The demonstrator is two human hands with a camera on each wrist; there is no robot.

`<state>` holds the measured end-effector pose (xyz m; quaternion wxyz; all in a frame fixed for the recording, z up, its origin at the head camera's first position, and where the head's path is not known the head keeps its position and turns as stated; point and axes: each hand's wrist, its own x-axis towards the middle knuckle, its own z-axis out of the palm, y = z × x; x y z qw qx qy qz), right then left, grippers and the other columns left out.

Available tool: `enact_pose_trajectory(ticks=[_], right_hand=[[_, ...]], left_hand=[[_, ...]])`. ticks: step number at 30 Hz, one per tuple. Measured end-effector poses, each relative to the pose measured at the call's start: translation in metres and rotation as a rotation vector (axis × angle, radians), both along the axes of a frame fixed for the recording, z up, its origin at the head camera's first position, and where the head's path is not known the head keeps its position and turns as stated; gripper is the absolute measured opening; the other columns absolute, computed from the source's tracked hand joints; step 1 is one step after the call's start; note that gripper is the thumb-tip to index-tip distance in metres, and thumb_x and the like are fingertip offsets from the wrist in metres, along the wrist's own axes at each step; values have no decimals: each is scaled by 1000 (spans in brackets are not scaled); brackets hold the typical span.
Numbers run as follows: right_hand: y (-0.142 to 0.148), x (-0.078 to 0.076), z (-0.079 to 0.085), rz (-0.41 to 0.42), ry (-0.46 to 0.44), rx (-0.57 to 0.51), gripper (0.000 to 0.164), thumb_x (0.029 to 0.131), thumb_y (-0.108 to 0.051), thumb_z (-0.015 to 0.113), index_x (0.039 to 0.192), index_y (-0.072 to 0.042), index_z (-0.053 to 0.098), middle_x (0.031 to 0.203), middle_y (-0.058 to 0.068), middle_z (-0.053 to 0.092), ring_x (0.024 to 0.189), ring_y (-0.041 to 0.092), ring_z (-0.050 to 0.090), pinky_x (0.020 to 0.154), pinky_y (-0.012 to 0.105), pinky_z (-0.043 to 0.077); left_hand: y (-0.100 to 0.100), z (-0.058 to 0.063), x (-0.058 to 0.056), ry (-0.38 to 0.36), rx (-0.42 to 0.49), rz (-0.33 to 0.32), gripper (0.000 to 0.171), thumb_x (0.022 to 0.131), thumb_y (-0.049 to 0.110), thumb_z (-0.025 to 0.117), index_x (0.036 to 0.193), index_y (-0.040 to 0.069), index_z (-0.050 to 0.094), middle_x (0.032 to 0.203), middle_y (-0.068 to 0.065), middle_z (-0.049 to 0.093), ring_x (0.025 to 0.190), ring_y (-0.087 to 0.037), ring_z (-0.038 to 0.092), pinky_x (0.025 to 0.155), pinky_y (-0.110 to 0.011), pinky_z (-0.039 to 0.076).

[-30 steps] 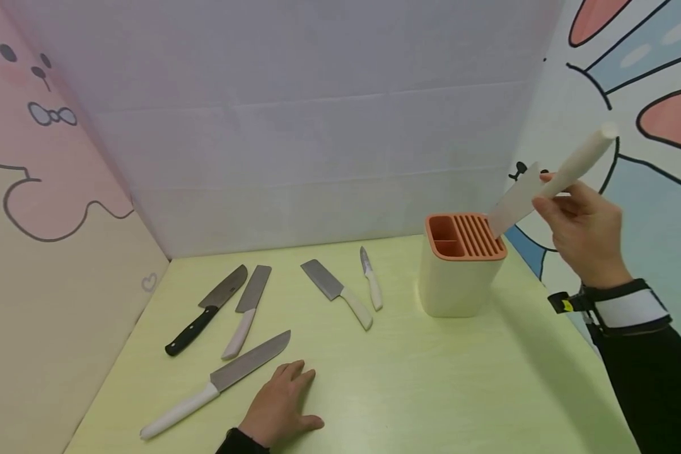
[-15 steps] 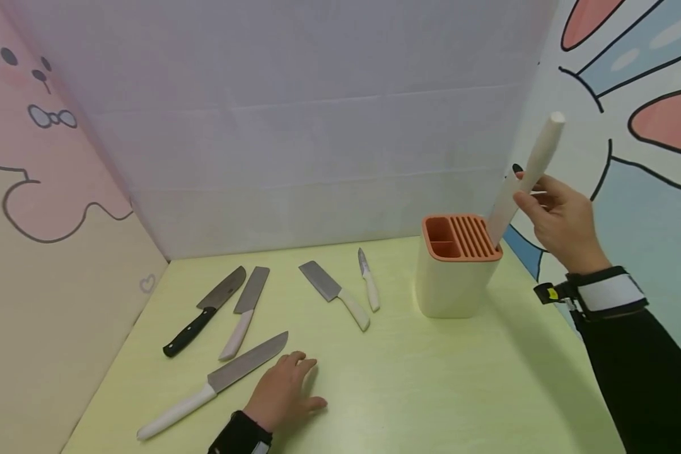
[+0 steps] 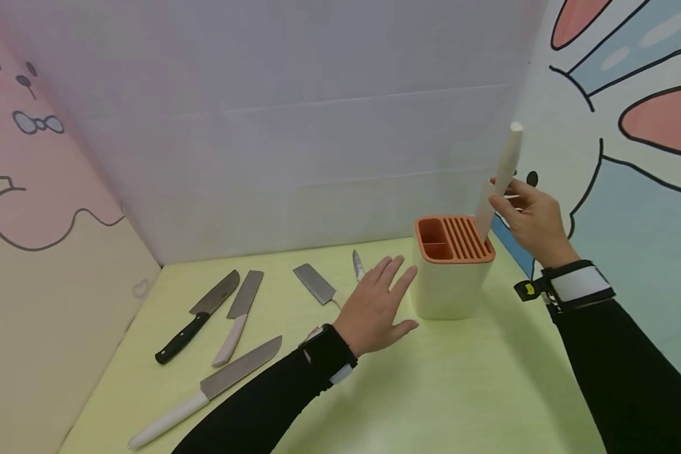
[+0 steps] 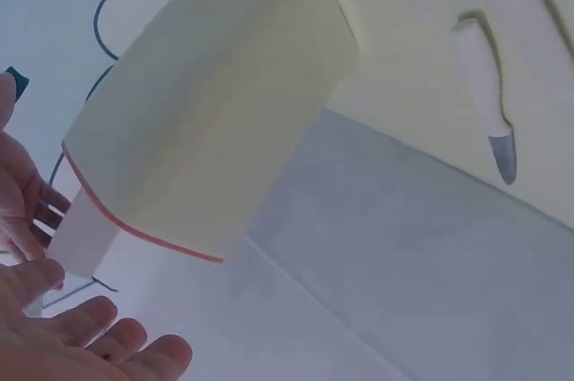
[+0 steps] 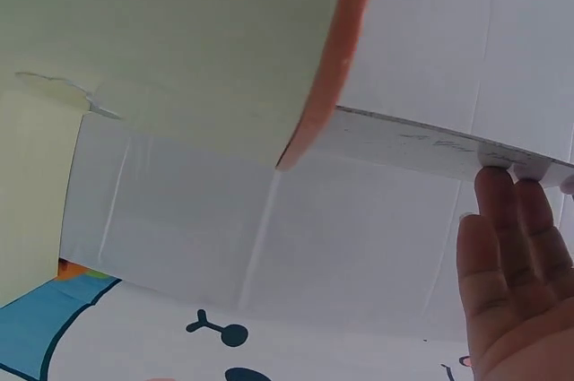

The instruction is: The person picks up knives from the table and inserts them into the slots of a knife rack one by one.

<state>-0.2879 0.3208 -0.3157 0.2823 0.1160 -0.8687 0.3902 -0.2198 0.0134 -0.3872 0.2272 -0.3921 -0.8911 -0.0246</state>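
Note:
My right hand holds a white-handled kitchen knife upright, pinched near where handle and blade meet. The lower part of its blade goes down at the rightmost slot of the knife holder, a pale block with an orange slotted top. In the right wrist view, fingertips touch the blade. My left hand, fingers spread and holding nothing, hovers just left of the holder. It partly covers a small paring knife and a white-handled cleaver.
On the left of the yellow-green table lie a black-handled knife, a pale-pink-handled knife and a large white-handled knife. A pale back wall and decorated side walls enclose the table.
My right hand has moved left, bringing the knife more upright at the slot. My left hand has risen from the front of the table and moved right, close to the holder.

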Motion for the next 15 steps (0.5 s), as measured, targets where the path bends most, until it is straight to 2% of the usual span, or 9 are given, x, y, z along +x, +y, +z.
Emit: enact_pose_trajectory(ticks=[4,9,11,13,15], right_hand=[[-5,-1,-6,8,-11,12,40,98,-32,56,135,-19,58,124,16,61,88,-10,52,61,10,41],[-8,-1,-16,26,-26,24,40,98,-31,56,136,-18,57,121,19,62,94,21,63,58,11,42],[-9,0,-20,32,-29,29,40,98,-30,56,136,-18,57,120,19,62,95,28,63,60,10,42],[-9,1,-23,39,-26,30,40,98,-30,56,136,-18,57,119,19,63,92,20,63,61,9,42],[-9,1,-26,53,-19,29,39,98,-28,57,136,-17,57,118,19,63,89,5,61,61,9,42]], left_hand=[[23,0,-4,39,-72,8,95,82,61,64,153,11,24,156,-15,22,144,-30,19,113,-45,28],[49,-6,-6,73,-128,-2,99,81,64,63,154,13,20,158,-13,18,146,-30,13,114,-47,24],[58,-11,-7,80,-150,10,99,81,65,61,155,13,19,159,-12,18,146,-30,12,114,-48,24],[66,-17,-8,79,-169,32,100,82,67,59,155,13,16,159,-10,17,146,-30,12,114,-48,23],[73,-22,-8,75,-171,55,101,82,68,58,155,13,15,159,-9,17,146,-30,12,115,-48,21]])
